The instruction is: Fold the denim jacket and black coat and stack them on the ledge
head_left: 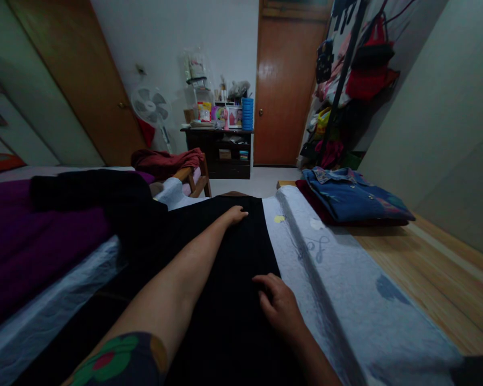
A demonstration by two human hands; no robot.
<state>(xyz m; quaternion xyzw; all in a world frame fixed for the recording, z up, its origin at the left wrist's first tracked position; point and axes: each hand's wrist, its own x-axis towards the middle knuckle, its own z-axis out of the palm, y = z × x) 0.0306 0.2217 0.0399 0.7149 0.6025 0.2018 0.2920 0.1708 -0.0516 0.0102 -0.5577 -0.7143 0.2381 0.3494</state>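
Observation:
A black garment (229,279) lies spread over the pale patterned cover, and one dark part of it (116,193) reaches left across the purple cloth. My left hand (235,214) rests on the garment near its far edge, fingers stretched out over the fabric. Closer to me, my right hand (280,303) is at the garment's right edge. Its fingers are bent, with a gap between thumb and forefinger, and no cloth shows in them. The black fabric is so dark that folds and seams are hard to make out.
Folded denim clothing (352,193) sits on a dark red piece at the right, by a wooden board (418,268). Purple cloth (32,241) covers the left side. Beyond are a red cloth (165,162) on a wooden frame, a fan (151,106), a dark cabinet (201,155) and a door (285,91).

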